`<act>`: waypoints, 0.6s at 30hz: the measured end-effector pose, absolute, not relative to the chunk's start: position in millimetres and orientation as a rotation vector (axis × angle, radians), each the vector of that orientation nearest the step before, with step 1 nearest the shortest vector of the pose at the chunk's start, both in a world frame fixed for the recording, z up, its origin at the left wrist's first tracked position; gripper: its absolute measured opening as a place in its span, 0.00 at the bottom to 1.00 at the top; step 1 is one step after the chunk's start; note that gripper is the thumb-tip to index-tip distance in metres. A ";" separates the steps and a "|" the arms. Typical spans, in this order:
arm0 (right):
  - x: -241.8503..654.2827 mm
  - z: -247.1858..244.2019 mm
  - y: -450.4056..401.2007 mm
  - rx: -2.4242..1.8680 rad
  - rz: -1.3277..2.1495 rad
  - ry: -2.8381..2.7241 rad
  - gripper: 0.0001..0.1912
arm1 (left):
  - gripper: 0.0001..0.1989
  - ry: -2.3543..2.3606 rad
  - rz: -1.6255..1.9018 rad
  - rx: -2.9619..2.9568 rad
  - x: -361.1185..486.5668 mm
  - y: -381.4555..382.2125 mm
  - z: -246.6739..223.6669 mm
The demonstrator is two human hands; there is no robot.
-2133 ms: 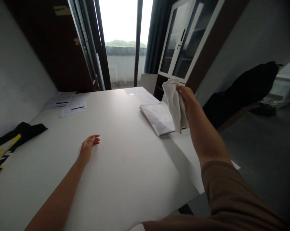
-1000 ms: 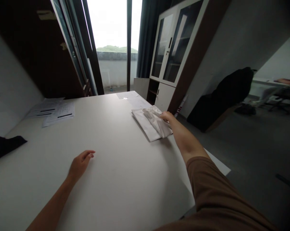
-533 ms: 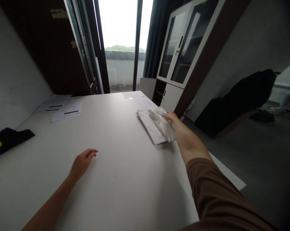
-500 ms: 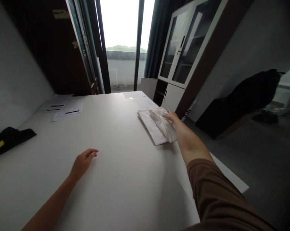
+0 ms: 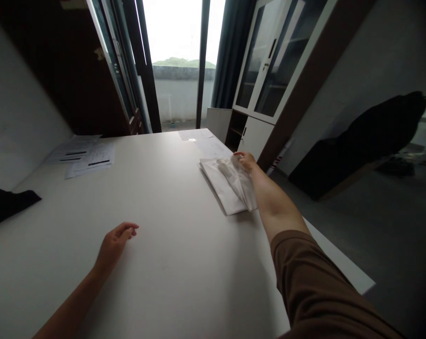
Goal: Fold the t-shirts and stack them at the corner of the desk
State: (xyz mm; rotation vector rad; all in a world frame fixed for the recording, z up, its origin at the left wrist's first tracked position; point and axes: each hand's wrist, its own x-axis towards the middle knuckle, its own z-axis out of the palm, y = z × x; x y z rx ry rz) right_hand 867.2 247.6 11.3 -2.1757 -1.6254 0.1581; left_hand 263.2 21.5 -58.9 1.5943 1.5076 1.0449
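Near the table's right edge lies a white folded cloth [image 5: 221, 186], with a second, rumpled layer of white fabric on its right part. My right hand [image 5: 246, 161] is at the far right corner of this fabric, its bent fingers gripping the upper layer; the fingertips show only in part. Over the white table [image 5: 170, 263], to the left, my left hand [image 5: 116, 240] hovers with loosely bent fingers. A small gap shows between its thumb and index finger, and it holds nothing. It is well apart from the cloth.
Printed papers [image 5: 92, 157] lie at the far left, near a black cloth item [image 5: 10, 205]. A flat sheet [image 5: 209, 145] rests beyond the folded cloth. A white cabinet [image 5: 257, 136] stands past the right edge, and a dark covered object [image 5: 361, 141] farther right.
My right hand has shifted slightly up and left along the fabric, its fingers now more bent. The view has turned a little, and my left hand appears slightly lower and farther left.
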 end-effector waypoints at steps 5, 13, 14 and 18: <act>860.7 7.5 241.6 -2.183 -0.111 -1.618 0.20 | 0.17 1.484 1.045 1.584 265.3 20.1 -57.6; 802.7 0.2 212.0 -2.406 0.057 -1.656 0.36 | 0.16 1.472 1.045 1.563 268.1 19.5 -53.8; 794.6 -0.9 209.1 -2.424 0.093 -1.681 0.39 | 0.16 1.469 1.048 1.562 268.6 19.4 -53.4; 767.6 -6.2 200.3 -2.458 0.026 -1.758 0.39 | 0.17 1.447 1.056 1.581 268.3 20.0 -55.1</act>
